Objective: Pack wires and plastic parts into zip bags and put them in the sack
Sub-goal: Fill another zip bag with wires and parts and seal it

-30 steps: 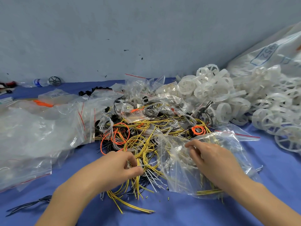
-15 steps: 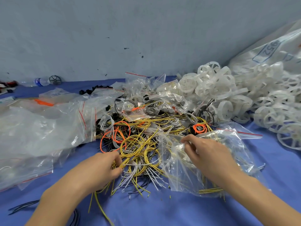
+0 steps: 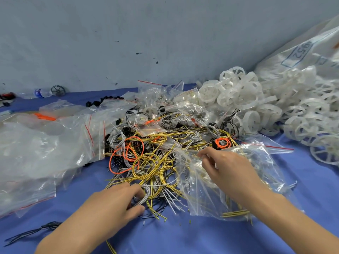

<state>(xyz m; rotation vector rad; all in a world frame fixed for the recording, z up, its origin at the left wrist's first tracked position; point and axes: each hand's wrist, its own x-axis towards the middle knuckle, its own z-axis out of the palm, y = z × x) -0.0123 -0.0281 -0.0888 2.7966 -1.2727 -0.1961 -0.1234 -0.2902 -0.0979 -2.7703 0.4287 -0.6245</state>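
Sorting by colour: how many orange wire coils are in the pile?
2: big loops left of centre, a small coil just beyond the right hand. Orange scraps lie farther back; more may be buried.

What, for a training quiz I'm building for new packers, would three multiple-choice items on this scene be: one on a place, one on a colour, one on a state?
1. The white plastic wheels are heaped:
A. at the far right, by the sack
B. at the near left
C. inside a box

2. The wire coil just beyond the right hand is:
A. green
B. orange
C. purple

3. The left hand:
A. lies flat and open
B. holds a bottle
C. grips a bunch of wires

1 A: the heap runs along the sack's foot.
2 B: bright orange, beside the fingertips pinching the zip bag.
3 C: its fingers curl round grey and yellow strands.
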